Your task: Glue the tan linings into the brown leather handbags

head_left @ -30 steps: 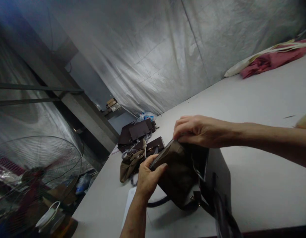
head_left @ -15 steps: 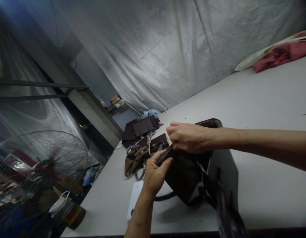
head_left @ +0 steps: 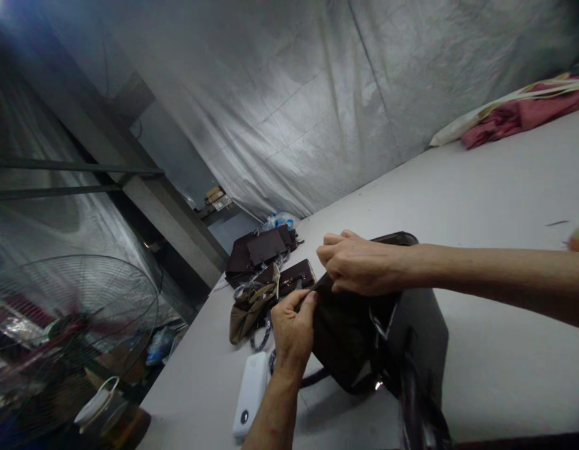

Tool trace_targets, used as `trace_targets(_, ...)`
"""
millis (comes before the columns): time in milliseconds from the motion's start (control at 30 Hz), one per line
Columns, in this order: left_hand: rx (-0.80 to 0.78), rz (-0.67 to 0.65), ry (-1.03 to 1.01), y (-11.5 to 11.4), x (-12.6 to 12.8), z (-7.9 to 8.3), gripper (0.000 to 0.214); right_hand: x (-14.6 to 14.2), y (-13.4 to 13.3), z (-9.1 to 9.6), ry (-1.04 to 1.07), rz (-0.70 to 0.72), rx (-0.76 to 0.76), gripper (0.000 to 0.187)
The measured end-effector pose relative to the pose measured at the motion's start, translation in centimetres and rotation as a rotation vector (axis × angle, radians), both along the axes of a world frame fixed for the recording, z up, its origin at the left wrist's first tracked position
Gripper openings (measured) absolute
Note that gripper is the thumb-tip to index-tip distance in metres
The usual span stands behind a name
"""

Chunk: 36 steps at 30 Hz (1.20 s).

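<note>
A dark brown handbag [head_left: 359, 340] lies on the white table [head_left: 495, 206] in front of me. My left hand [head_left: 293, 331] is closed on the bag's near left edge, fingers curled over it. My right hand [head_left: 359, 262] reaches in from the right and pinches the bag's top edge, fingers pressed together. A dark strap [head_left: 413, 400] of the bag hangs toward the camera at the lower right.
A white power bank [head_left: 249, 394] lies by my left wrist. Further left are a tan cloth pouch [head_left: 247, 309] and several dark brown bags [head_left: 263, 250]. Red and cream fabric [head_left: 518, 115] sits far right. A standing fan [head_left: 59, 344] spins off the table's left edge.
My left hand has slid up and closed tighter over the bag's edge. My right hand shifted a little, still pinching the top. The white power bank shows more fully.
</note>
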<state>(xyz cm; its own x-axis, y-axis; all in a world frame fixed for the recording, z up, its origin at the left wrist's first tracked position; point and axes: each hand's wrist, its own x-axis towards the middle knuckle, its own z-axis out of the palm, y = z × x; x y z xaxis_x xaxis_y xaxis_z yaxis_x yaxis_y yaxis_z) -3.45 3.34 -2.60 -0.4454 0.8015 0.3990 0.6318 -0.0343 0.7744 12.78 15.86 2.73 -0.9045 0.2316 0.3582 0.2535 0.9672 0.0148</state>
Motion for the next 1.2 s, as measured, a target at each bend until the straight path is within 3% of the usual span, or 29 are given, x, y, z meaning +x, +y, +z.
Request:
trace_targets(100, -0.012, -0.007, -0.054, 0.0, -0.4, -0.3, 0.028, 1.6, 1.4, 0.1, -0.001, -0.013, -0.104, 0.009)
trace_targets(267, -0.017, -0.022, -0.065, -0.5, -0.4, -0.5, 0.030, 3.0, 3.2, 0.2, 0.065, -0.069, -0.236, 0.021)
trace_targets(467, -0.033, -0.019, -0.040, -1.0, 0.1, 0.0, 0.030, 2.3, 3.4, 0.1, 0.125, -0.117, -0.201, 0.019)
trace_targets(667, -0.046, -0.004, 0.005, -1.4, 0.3, -0.1, 0.031, 2.0, 3.0, 0.4, 0.043, -0.287, -0.205, 0.008)
trace_targets(767, -0.143, -0.048, 0.081, -1.3, -0.1, 1.1, 0.032, 1.7, 2.8, 0.4, 0.040, -0.285, -0.165, 0.010)
trace_targets(933, -0.501, -0.326, 0.309, 1.5, -0.4, 5.2, 0.025, 0.7, 2.5, 0.4, 0.044, -0.289, -0.099, 0.015)
trace_targets(1033, -0.452, -0.400, 0.422, 4.6, 0.1, 6.2, 0.020, 0.6, 2.6, 0.3, 0.039, -0.298, -0.112, 0.017)
trace_targets(1200, -0.360, -0.404, 0.468, 6.9, 0.6, 5.3, 0.023, 2.6, 3.7, 0.1, 0.055, -0.099, -0.134, 0.007)
